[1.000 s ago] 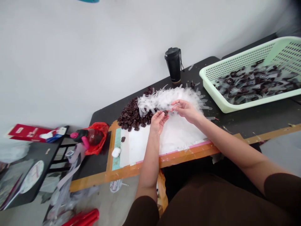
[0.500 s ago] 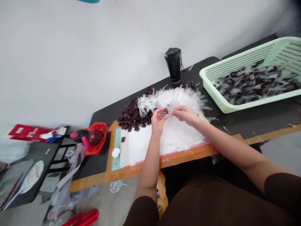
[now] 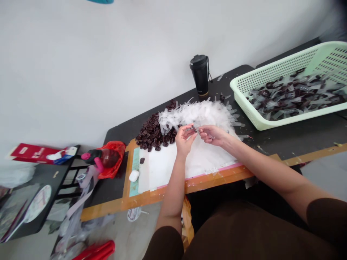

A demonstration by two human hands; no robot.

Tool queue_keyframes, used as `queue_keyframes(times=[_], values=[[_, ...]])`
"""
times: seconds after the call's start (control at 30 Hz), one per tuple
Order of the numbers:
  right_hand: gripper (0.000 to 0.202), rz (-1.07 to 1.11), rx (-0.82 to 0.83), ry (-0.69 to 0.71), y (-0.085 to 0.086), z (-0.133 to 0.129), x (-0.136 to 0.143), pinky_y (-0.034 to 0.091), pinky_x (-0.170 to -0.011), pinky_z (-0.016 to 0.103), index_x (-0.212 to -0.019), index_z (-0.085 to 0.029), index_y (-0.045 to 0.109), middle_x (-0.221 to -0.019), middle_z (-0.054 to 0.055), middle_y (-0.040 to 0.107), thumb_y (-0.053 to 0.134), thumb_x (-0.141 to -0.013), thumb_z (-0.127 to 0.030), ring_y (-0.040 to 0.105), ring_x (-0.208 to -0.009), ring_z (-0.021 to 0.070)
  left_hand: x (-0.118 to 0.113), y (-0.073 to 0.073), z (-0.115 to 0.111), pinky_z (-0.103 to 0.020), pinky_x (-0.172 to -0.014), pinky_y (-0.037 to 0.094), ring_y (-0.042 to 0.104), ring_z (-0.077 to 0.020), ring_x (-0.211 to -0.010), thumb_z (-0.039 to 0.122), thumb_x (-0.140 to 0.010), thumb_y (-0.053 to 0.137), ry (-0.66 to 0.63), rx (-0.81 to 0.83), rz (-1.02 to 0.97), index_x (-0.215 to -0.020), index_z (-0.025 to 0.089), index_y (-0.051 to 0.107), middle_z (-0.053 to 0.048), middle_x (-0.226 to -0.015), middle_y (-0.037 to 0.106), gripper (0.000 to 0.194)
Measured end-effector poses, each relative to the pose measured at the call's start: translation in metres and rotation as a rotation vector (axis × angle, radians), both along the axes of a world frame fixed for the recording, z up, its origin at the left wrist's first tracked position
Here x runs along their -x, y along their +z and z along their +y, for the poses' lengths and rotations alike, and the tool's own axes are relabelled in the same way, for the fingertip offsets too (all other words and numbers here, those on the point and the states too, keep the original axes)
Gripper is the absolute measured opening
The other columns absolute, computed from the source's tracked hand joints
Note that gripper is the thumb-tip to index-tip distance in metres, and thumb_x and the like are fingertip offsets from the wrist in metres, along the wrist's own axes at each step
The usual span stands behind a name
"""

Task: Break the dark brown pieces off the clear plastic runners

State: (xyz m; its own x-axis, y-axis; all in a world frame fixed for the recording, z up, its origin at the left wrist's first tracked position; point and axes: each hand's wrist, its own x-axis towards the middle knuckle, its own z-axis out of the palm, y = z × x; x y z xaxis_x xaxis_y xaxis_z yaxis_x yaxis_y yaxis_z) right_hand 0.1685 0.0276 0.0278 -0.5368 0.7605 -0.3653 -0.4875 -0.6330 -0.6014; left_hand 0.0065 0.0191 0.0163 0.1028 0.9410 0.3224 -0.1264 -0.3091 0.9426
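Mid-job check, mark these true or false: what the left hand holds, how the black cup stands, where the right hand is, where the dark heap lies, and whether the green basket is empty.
1. The left hand holds a small dark piece. True.
2. The black cup lies on its side. False: it stands upright.
3. The right hand is inside the green basket. False: it is beside the left hand.
4. The dark heap lies left of the white strips. True.
5. The green basket is empty. False: it holds many dark pieces and translucent strips.
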Motion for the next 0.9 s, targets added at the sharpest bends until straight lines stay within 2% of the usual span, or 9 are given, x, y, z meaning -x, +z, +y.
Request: queue_keyframes(times=[0.1,0.23,0.37,0.57,0.77,0.9], values=[[0.014,-0.072,-0.063,-0.026,-0.001,-0.002,0.002,0.011,-0.036,0.017,-0.066,-0.017,0.049,-0.048,-0.006,0.036,0.057,-0.076,-0.022,0.02,-0.039,0.0038,0.0,0.002,-0.002,-0.035,-0.088,0.054,0.07,-0.0175,-0.092,0.025,-0.068,0.08,0.032,0.011,0.021,-0.098,0.021,0.058,-0.008,-0.117,0.066,0.038],[0.024,-0.199,-0.228,-0.053,-0.002,-0.005,0.007,0.011,-0.037,0.021,-0.066,-0.017,0.051,-0.047,-0.006,0.034,0.065,-0.076,-0.032,0.02,-0.04,0.0047,0.0,0.004,-0.001,-0.035,-0.09,0.053,0.069,-0.0177,-0.093,0.027,-0.066,0.081,0.089,0.038,0.019,-0.099,0.021,0.059,-0.008,-0.117,0.065,0.04],[0.03,-0.219,-0.314,-0.105,-0.001,-0.008,0.01,0.011,-0.039,0.021,-0.073,-0.02,0.048,-0.051,-0.008,0.034,0.07,-0.076,-0.04,0.02,-0.041,0.0044,0.001,0.004,-0.002,-0.034,-0.089,0.053,0.069,-0.0174,-0.091,0.028,-0.066,0.081,0.101,0.048,0.049,-0.1,0.02,0.06,-0.008,-0.116,0.065,0.04],[0.037,-0.369,-0.535,-0.203,-0.005,-0.005,0.011,0.027,-0.04,0.021,-0.075,-0.018,0.053,-0.058,-0.005,0.048,0.07,-0.076,-0.051,0.037,-0.043,0.0056,0.001,0.002,-0.001,-0.033,-0.086,0.054,0.068,-0.0173,-0.09,0.03,-0.067,0.08,0.108,0.06,0.066,-0.101,0.02,0.061,-0.008,-0.114,0.066,0.041],[0.031,-0.518,-0.705,-0.243,-0.007,-0.004,0.01,0.039,-0.045,0.021,-0.087,-0.018,0.061,-0.072,0.002,0.062,0.073,-0.073,-0.043,0.053,-0.059,0.0113,0.003,0.0,0.004,-0.03,-0.08,0.054,0.068,-0.015,-0.083,0.03,-0.065,0.082,0.154,0.081,0.021,-0.099,0.019,0.062,-0.008,-0.109,0.068,0.041],[0.023,-0.658,-0.864,-0.403,-0.005,-0.006,0.009,0.049,-0.06,0.027,-0.082,-0.017,0.067,-0.086,0.006,0.067,0.067,-0.079,-0.04,0.06,-0.076,0.017,0.002,-0.001,0.005,-0.031,-0.079,0.054,0.068,-0.0153,-0.081,0.029,-0.063,0.083,0.128,0.119,-0.029,-0.096,0.018,0.063,-0.007,-0.104,0.07,0.041]])
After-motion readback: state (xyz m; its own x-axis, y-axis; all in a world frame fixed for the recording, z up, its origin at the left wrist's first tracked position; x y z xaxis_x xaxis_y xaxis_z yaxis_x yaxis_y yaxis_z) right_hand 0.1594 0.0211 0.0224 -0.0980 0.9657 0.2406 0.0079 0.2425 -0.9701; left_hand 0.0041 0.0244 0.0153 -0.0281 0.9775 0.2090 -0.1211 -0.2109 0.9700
